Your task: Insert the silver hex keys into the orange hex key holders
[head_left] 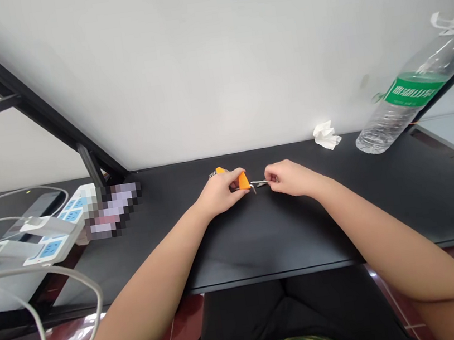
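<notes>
Over the middle of the black table, my left hand (218,195) is closed around an orange hex key holder (244,181). Thin metal keys poke out at the holder's far left end, and a short bent hex key (254,188) shows by its right end. A small gap separates it from my right hand (290,177), whose fingers pinch slim silver hex keys (258,183) pointing left toward the holder. My fingers cover most of what the right hand grips, so the exact number of keys is hidden.
A large clear bottle (406,94) with a green label leans at the right, with a crumpled tissue (326,136) nearby. On the left lie a white power strip (65,221), cables (85,277), a phone (44,209) and a blurred-out item (114,208). A white wall (213,70) rises behind the table (271,242).
</notes>
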`<state>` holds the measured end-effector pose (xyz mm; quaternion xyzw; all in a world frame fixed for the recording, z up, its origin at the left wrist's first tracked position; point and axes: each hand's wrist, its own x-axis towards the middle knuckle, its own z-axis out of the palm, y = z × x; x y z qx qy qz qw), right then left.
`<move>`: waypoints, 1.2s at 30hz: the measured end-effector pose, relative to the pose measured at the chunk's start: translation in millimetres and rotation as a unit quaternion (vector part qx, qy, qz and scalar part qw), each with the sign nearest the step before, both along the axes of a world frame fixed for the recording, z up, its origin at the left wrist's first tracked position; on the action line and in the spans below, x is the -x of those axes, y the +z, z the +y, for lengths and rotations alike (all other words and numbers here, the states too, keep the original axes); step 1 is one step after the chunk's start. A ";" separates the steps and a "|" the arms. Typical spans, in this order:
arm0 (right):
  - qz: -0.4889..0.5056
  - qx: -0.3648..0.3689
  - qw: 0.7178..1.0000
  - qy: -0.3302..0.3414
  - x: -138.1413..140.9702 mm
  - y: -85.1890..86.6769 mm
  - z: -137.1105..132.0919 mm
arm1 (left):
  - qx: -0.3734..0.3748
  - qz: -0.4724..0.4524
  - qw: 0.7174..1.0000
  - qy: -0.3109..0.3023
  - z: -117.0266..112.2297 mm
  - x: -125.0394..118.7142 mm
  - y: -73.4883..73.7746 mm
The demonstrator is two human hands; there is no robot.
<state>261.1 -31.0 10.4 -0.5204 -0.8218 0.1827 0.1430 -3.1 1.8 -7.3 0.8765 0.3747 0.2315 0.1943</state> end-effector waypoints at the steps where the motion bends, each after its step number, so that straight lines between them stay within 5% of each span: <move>1: 0.031 0.000 1.000 -0.001 -1.8 0.1 1.1 | -0.002 0.002 1.000 0.000 -0.1 0.1 0.6; 7: 0.125 -0.022 0.991 0.044 -4.5 -3.8 3.1 | -0.007 0.002 1.000 0.007 -0.6 -0.4 1.2; 25: 0.151 -0.067 0.985 0.046 -3.3 -3.6 2.8 | -0.035 0.018 0.999 -0.008 -1.6 0.4 1.4; 36: 0.165 -0.076 0.979 0.098 22.4 -16.4 -7.2 | -0.027 0.021 0.999 -0.030 -3.5 -1.1 5.4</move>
